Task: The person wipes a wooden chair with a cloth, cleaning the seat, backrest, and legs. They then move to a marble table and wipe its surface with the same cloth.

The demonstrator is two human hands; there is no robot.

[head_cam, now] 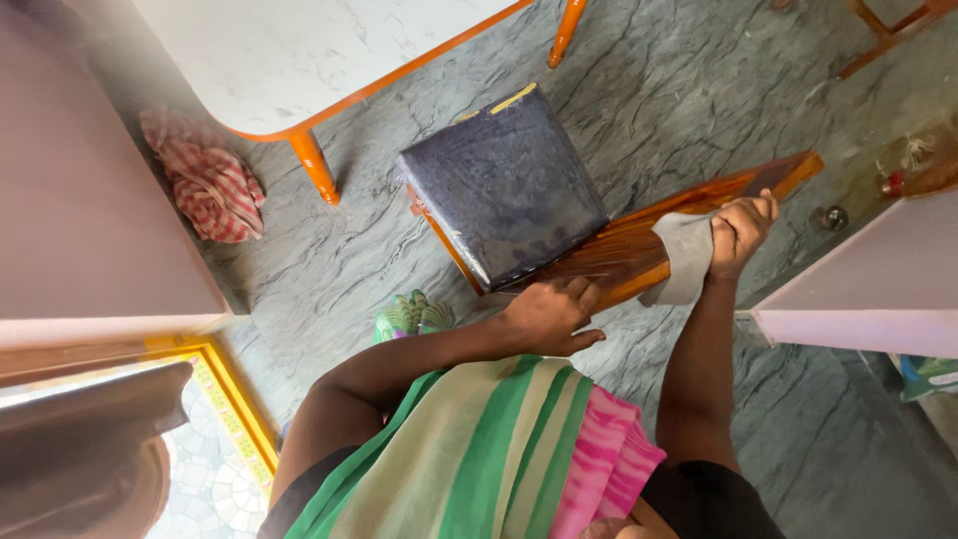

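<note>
The right hand (740, 232) is clamped on a grey cloth (686, 258), pressing it against the glossy wooden back (639, 240) of a chair (599, 225) lying tipped on the grey stone floor (329, 269); the left hand (549, 314) rests flat, fingers spread, holding nothing, on the chair's lower edge just beside the dark cushioned seat (504, 185); the wood between the two hands already gleams, so that stretch seems wiped, while the far end of the back beyond the right hand and the dusty-looking seat appear yet to be done; a red checked rag (208, 180) lies well apart from the left hand, near the orange leg (314, 165) of a white-topped bench (299, 50).
</note>
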